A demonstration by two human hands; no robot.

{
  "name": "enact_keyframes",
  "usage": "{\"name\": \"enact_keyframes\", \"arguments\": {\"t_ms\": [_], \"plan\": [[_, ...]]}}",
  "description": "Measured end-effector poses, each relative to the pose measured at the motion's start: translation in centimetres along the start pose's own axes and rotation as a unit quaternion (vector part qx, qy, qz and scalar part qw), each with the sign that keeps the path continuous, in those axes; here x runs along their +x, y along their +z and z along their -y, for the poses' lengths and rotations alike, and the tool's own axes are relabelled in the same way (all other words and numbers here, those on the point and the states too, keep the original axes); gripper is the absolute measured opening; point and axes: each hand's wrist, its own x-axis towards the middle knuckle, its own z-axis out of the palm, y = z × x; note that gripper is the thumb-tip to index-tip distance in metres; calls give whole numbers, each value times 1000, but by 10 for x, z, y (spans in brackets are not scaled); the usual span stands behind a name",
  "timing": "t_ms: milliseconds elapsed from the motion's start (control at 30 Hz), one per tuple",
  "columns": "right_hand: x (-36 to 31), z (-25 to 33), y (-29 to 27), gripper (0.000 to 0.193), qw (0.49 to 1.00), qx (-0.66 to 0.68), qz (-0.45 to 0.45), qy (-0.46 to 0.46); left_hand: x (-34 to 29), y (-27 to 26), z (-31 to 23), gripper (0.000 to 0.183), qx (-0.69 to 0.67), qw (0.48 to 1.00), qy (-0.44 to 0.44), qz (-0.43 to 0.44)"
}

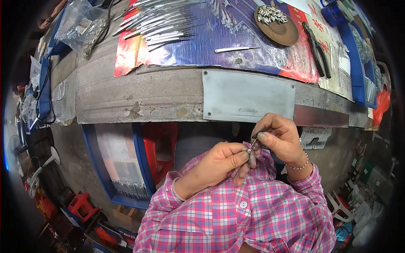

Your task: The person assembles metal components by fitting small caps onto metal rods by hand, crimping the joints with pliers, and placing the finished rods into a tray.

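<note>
My left hand [228, 162] pinches a slim silver metal piece [235, 172] between thumb and fingers, close in front of my checked shirt. One end of it sticks out below the fingers. At its other end my right hand [278, 141] is closed, thumb against forefinger, on a small metal tip [254, 144]. My fingers mostly cover where the two meet. Both hands are just off the near edge of the bench. Beyond them, a slender silver piece with a thin dark point [236, 49] lies alone on the printed sheet.
Many similar slender pieces [164, 25] lie piled at the back. A round brown dish [280, 33] holds small metal parts, with dark-handled pliers [318, 52] beside it. A metal plate [249, 95] is fixed at the bench edge. A blue tray [143, 164] stands lower left.
</note>
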Motion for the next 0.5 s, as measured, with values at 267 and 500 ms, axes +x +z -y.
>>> {"name": "enact_keyframes", "arguments": {"t_ms": [267,500], "plan": [[-3,-11,1,14,990,-116,3,-85,2,-1,1,29,26,999,-3,27],[3,-12,-2,15,992,-100,8,-80,5,-3,0,29,-7,1000,-13,11]]}}
